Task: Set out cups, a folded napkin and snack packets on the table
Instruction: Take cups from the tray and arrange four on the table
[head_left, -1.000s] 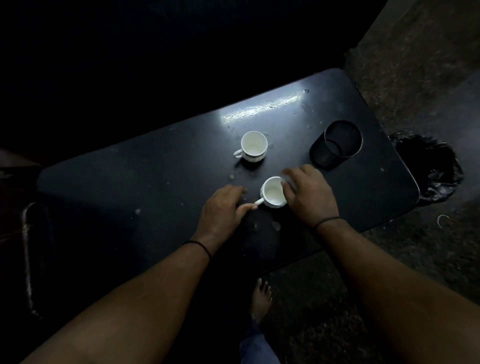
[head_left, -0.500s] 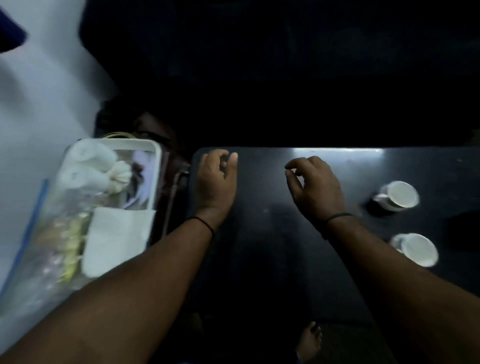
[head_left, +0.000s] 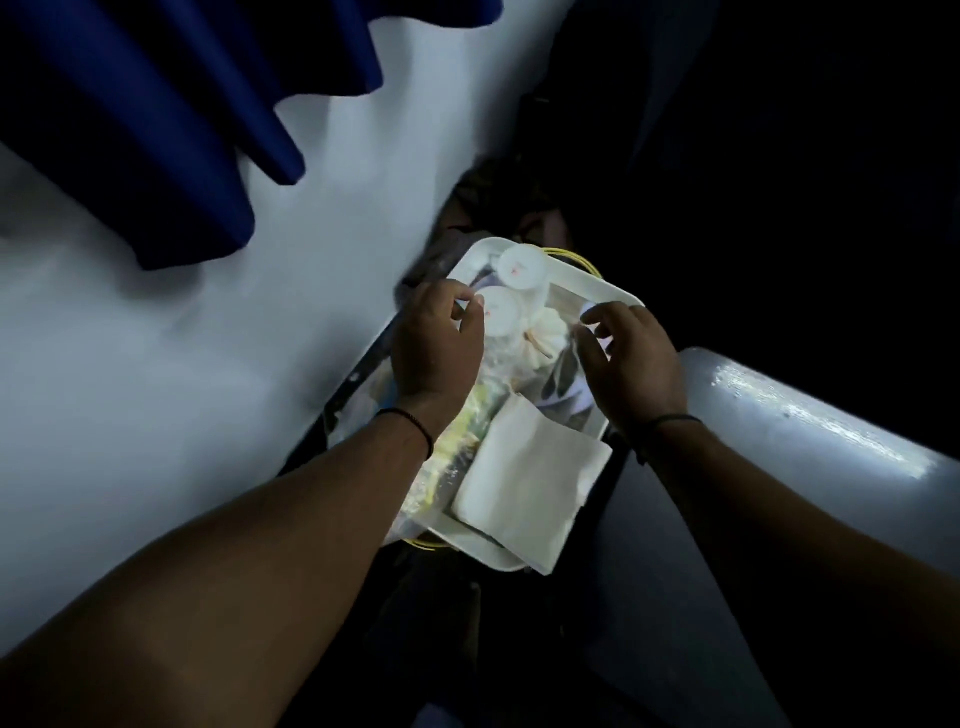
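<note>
A white tray (head_left: 613, 297) sits in the middle of the view. On it lie a folded white napkin (head_left: 530, 480), a yellow-green snack packet (head_left: 457, 457) in clear wrap, and two stacked white paper cups (head_left: 519, 267) lying on their sides. My left hand (head_left: 434, 343) hovers over the tray's left side with fingers curled near the nearer cup (head_left: 501, 314). Over the tray's right edge my right hand (head_left: 631, 364) spreads its fingers. Neither hand holds anything. The two white teacups on the table are out of view.
A pale wall (head_left: 182, 364) fills the left, with a dark blue curtain (head_left: 156, 114) hanging at top left. The black table's glossy edge (head_left: 810, 415) shows at the right. Below the tray it is dark.
My view has swung left from the table and its two teacups to the tray. Both hands left the nearer teacup, crossed the table and now hover over the tray.
</note>
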